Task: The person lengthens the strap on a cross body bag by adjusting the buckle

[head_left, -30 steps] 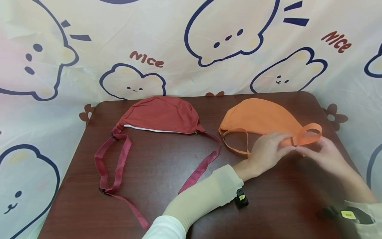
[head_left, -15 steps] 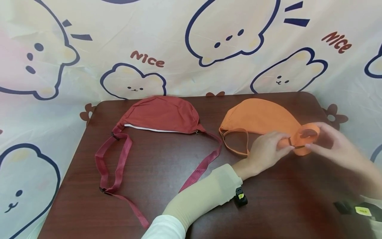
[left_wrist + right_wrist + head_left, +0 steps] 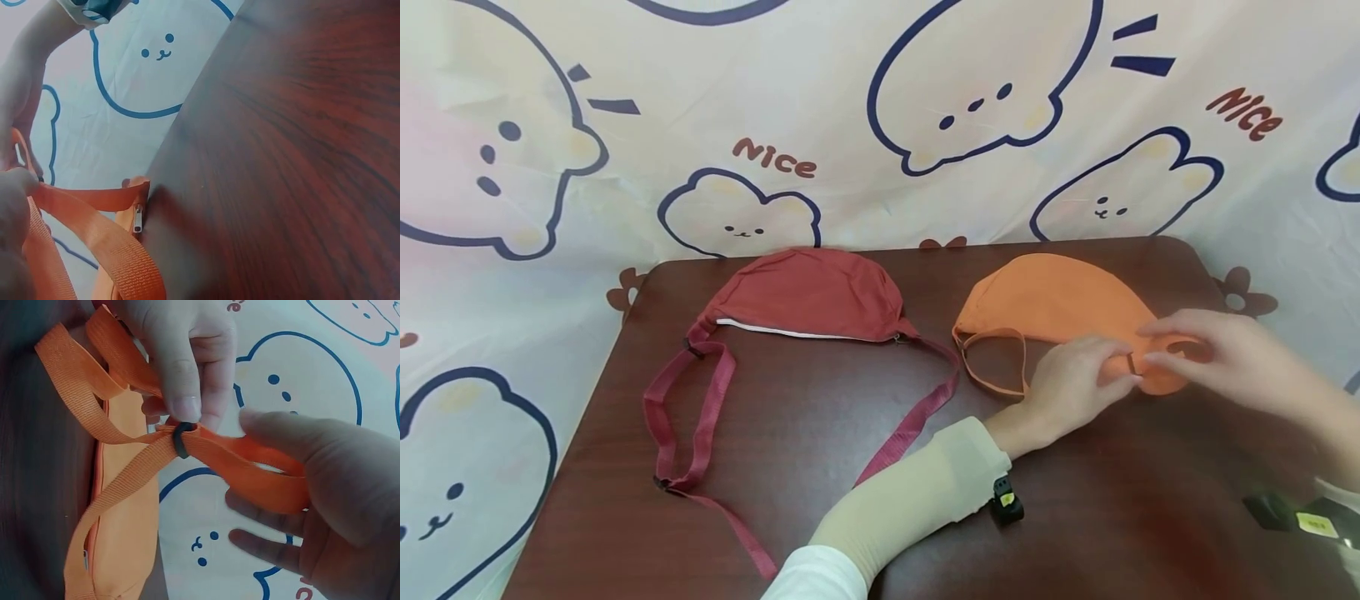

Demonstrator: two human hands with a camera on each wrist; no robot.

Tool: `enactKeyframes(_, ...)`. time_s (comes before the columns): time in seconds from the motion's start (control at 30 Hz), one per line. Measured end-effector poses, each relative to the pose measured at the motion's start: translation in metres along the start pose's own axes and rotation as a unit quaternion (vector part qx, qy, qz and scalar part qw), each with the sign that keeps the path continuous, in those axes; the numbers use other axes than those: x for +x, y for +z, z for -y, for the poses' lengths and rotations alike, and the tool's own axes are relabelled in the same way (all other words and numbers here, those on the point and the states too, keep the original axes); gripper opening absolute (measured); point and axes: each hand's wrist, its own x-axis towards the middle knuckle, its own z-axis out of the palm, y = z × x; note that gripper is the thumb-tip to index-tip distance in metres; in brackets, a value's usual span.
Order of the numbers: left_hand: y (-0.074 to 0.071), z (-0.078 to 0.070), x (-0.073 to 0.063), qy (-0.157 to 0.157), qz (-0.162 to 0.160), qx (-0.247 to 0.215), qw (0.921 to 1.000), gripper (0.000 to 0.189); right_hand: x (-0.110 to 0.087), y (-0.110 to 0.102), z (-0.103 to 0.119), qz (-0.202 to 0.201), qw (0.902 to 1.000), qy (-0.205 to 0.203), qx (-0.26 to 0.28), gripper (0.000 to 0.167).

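Note:
An orange waist bag [image 3: 1052, 296] lies at the right of the table. My left hand [image 3: 1071, 379] pinches its orange strap [image 3: 119, 481] beside a black slider buckle [image 3: 182, 439], thumb on top in the right wrist view. Beyond the buckle, a doubled loop of strap [image 3: 250, 481] reaches into my right hand [image 3: 1240, 362]. The right thumb is extended above this loop and the fingers are spread below it, not visibly gripping it. In the left wrist view, a zipper pull [image 3: 138, 220] hangs by the bag's edge.
A red waist bag [image 3: 812, 296] lies on the brown table [image 3: 790, 425] to the left. Its maroon strap [image 3: 703, 417] trails toward the front, partly behind the left forearm. A patterned cloth [image 3: 850, 83] hangs behind the table.
My right hand moved right and up around the strap loop, then came back left toward the buckle, its fingers now apart. The left hand stays at the strap. The head view has tilted slightly.

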Motion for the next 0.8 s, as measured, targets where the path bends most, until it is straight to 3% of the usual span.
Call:
enactKeyframes(0.13, 0.001, 0.001, -0.001, 0.002, -0.002, 0.004, 1.0, 0.035, -0.002, -0.003, -0.003, 0.021, 0.9992, -0.011, -0.032, 0.038)
enactKeyframes(0.27, 0.001, 0.0, -0.001, 0.002, 0.0, 0.003, 1.0, 0.035, -0.006, -0.005, -0.006, 0.034, 0.9987, 0.002, -0.037, 0.036)
enactKeyframes(0.5, 0.0, -0.001, -0.003, 0.005, 0.008, -0.003, 0.9999, 0.036, -0.012, -0.005, -0.01, 0.025, 0.998, -0.016, -0.056, 0.036)
enactKeyframes(0.8, -0.004, 0.003, -0.005, 0.027, 0.005, 0.029, 0.9992, 0.036, -0.023, -0.016, -0.02, 0.024, 0.9978, 0.031, -0.054, 0.034)
